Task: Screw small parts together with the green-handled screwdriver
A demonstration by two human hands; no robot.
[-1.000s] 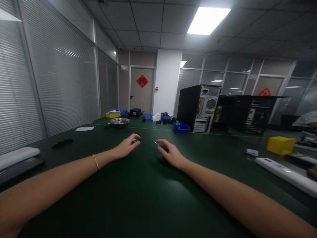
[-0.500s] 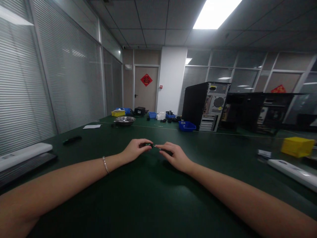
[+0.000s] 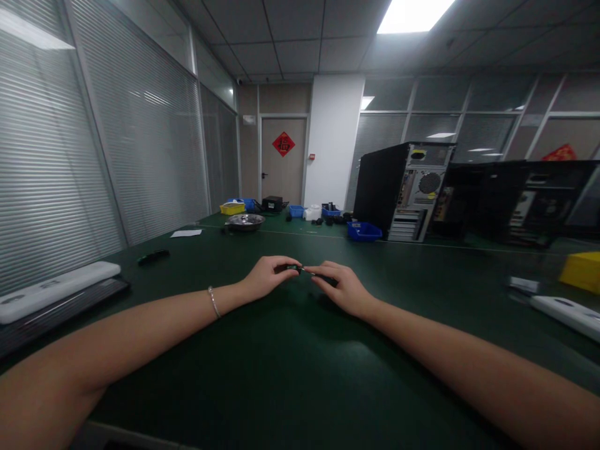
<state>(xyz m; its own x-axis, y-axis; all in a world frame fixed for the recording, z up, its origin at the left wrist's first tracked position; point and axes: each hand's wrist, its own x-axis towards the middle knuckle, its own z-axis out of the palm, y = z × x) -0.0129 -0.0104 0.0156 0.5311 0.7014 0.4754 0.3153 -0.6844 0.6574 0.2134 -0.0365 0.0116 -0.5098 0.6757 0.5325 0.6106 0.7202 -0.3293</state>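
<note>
Above the middle of the green table, my left hand [image 3: 268,275] is closed, pinching a small dark piece with some green on it [image 3: 295,268] between thumb and fingertips. Facing it, my right hand [image 3: 344,289] has its index finger stretched toward that piece. A thin tool with a shiny metal tip [image 3: 305,270] lies between its fingers, and most of the tool is hidden by the hand. The tip meets or nearly meets the dark piece; the picture is too small to tell which. A bracelet circles my left wrist.
White bars lie left [image 3: 60,290] and right [image 3: 569,317], the left one beside a dark keyboard-like slab [image 3: 65,312]. A dark object [image 3: 153,257], white paper [image 3: 186,233], metal bowl [image 3: 244,222], blue bin [image 3: 364,232], computer tower [image 3: 398,194] and yellow box [image 3: 581,270] stand around.
The view has turned slightly left and downward, so the surroundings appear farther right. Both hands keep their hold, with little visible movement between them.
</note>
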